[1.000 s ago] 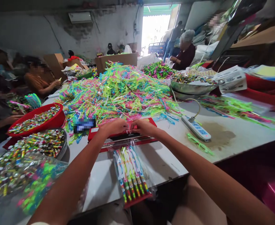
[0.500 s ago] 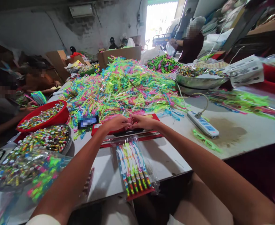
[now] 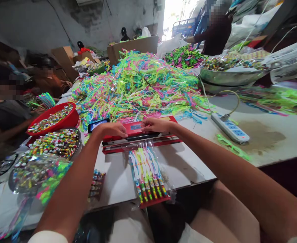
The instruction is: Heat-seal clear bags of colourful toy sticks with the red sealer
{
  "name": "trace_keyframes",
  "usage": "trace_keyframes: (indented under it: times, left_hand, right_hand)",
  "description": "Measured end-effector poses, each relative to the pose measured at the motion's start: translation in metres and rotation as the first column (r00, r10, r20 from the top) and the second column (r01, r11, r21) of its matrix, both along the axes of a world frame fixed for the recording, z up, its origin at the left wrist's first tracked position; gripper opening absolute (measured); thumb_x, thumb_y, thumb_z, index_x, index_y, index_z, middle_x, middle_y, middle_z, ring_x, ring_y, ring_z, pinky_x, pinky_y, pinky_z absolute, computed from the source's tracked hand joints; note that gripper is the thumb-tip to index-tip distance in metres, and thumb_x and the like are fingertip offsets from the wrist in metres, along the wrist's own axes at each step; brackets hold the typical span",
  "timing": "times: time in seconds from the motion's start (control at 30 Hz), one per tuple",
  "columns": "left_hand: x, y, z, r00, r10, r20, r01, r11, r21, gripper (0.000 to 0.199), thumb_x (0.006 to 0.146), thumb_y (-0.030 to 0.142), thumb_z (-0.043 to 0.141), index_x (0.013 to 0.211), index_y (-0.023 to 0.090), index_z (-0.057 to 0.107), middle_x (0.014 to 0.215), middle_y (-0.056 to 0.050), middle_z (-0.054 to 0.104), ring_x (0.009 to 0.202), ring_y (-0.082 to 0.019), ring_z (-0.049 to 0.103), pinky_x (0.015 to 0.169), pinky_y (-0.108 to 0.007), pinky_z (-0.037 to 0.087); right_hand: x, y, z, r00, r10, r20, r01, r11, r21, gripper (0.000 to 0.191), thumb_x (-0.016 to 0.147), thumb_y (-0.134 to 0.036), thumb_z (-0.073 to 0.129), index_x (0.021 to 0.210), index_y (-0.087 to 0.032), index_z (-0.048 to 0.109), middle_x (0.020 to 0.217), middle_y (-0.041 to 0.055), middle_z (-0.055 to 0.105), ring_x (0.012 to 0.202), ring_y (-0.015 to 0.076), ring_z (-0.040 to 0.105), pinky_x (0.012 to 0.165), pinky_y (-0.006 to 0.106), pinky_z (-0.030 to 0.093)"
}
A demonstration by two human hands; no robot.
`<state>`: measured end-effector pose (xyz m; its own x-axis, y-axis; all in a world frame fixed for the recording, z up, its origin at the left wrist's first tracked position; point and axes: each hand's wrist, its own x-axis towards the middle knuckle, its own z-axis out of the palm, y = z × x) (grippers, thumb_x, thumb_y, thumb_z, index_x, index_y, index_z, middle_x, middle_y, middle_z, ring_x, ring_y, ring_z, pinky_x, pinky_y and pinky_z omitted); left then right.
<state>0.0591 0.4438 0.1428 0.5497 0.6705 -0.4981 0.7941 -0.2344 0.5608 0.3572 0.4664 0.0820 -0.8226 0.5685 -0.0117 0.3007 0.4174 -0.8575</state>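
Observation:
A red impulse sealer [image 3: 170,120] with a black bar lies across the table in front of me. My left hand [image 3: 115,129] is over its left part, fingers loosely bent and holding nothing I can see. Toward the middle of the sealer, my right hand [image 3: 156,125] is held low, its fingers curved and slightly apart, nothing visible in them. Between my arms a clear bag [image 3: 148,173] of colourful sticks with white and yellow tops has its upper end at the sealer's jaw. The bag's lower end, with a red strip, reaches over the table's front edge.
A red basin [image 3: 74,114] and a metal bowl [image 3: 79,143] of small colourful pieces stand left. A phone [image 3: 94,125] lies beside the sealer. Behind is a heap of neon plastic pieces [image 3: 143,87]. A power strip [image 3: 231,130] and green glasses frame [image 3: 232,147] are right. People sit left.
My hands, which were together over the middle of the sealer, have drawn apart, left hand to the left. The view has shifted slightly. The bag stays at the sealer.

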Motion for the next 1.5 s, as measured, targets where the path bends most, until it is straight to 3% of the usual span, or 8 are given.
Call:
trace_keyframes:
  times: [0.27,0.47,0.63,0.77,1.0,1.13,1.23,1.5]
  left_hand:
    - [-0.010,-0.006,-0.007,0.999,0.027,0.035,-0.032,0.990,0.137,0.023,0.089,0.044,0.069,0.082,0.024,0.078,0.082,-0.004,0.077,0.072,-0.020,0.063,0.065,-0.028,0.041]
    - [-0.005,-0.009,-0.020,0.998,-0.003,0.062,-0.014,0.959,0.282,0.023,0.097,0.036,0.057,0.085,0.021,0.071,0.088,-0.005,0.074,0.079,-0.021,0.062,0.070,-0.029,0.041]
    - [-0.003,-0.007,-0.029,0.997,0.002,0.076,-0.029,0.935,0.355,0.020,0.098,0.035,0.058,0.089,0.021,0.069,0.091,-0.005,0.071,0.082,-0.021,0.060,0.072,-0.029,0.041]
    - [-0.003,-0.005,-0.032,0.999,-0.026,0.040,0.010,0.933,0.360,0.023,0.101,0.034,0.052,0.091,0.020,0.068,0.093,-0.006,0.072,0.085,-0.022,0.062,0.074,-0.030,0.042]
    - [0.005,-0.016,-0.021,0.998,-0.028,-0.053,0.045,0.934,0.354,0.024,0.099,0.039,0.055,0.099,0.019,0.069,0.100,-0.007,0.072,0.089,-0.023,0.062,0.076,-0.030,0.044]
    - [0.027,-0.016,-0.008,0.988,0.011,-0.155,0.049,0.925,0.377,0.072,0.078,0.070,0.079,0.125,0.017,0.064,0.123,-0.012,0.072,0.108,-0.031,0.066,0.090,-0.035,0.051]
    - [0.047,-0.007,-0.005,0.956,0.044,-0.291,0.066,0.932,0.358,0.108,0.056,0.074,0.092,0.142,0.018,0.059,0.133,-0.015,0.071,0.119,-0.037,0.066,0.098,-0.038,0.052]
    - [0.068,0.000,-0.002,0.906,-0.074,-0.417,0.195,0.947,0.256,0.101,0.065,0.060,0.095,0.146,0.011,0.061,0.140,-0.017,0.071,0.117,-0.032,0.069,0.099,-0.035,0.053]
  right_hand:
    - [-0.001,0.007,0.002,0.993,0.019,0.115,-0.037,0.987,0.157,0.028,0.108,-0.038,0.057,0.090,-0.019,0.065,0.080,0.0047,0.067,0.071,0.0173,0.055,0.066,0.031,0.039]
    - [0.007,-0.001,0.001,0.988,-0.063,0.143,0.032,0.977,0.213,0.032,0.109,-0.045,0.056,0.088,-0.020,0.060,0.080,0.0036,0.063,0.070,0.0169,0.053,0.066,0.031,0.038]
    - [0.013,0.000,0.013,0.977,-0.015,0.214,0.000,0.998,0.069,0.044,0.096,-0.063,0.072,0.092,-0.019,0.068,0.078,0.0012,0.063,0.069,0.0158,0.052,0.062,0.030,0.035]
    - [0.007,0.006,0.025,0.937,0.003,0.348,0.000,1.000,-0.008,0.043,0.087,-0.061,0.083,0.087,-0.020,0.069,0.068,-0.0016,0.060,0.061,0.0139,0.049,0.060,0.029,0.032]
    - [-0.016,-0.001,0.026,0.821,-0.058,0.568,-0.095,0.967,0.236,0.035,0.083,-0.046,0.094,0.079,-0.020,0.069,0.066,0.0008,0.062,0.059,0.0159,0.049,0.063,0.032,0.030]
    - [-0.021,-0.011,0.033,0.747,-0.059,0.662,-0.158,0.952,0.264,0.035,0.091,-0.051,0.087,0.089,-0.018,0.074,0.073,0.0014,0.066,0.063,0.0159,0.052,0.063,0.031,0.031]
    - [-0.023,-0.020,0.039,0.746,-0.068,0.663,-0.131,0.960,0.246,0.031,0.093,-0.047,0.084,0.088,-0.018,0.076,0.071,0.0006,0.066,0.063,0.0149,0.052,0.063,0.030,0.031]
    - [0.022,-0.027,0.021,0.927,0.030,0.375,-0.154,0.940,0.305,0.030,0.101,-0.045,0.070,0.095,-0.018,0.083,0.085,0.0054,0.076,0.074,0.0168,0.058,0.070,0.028,0.038]
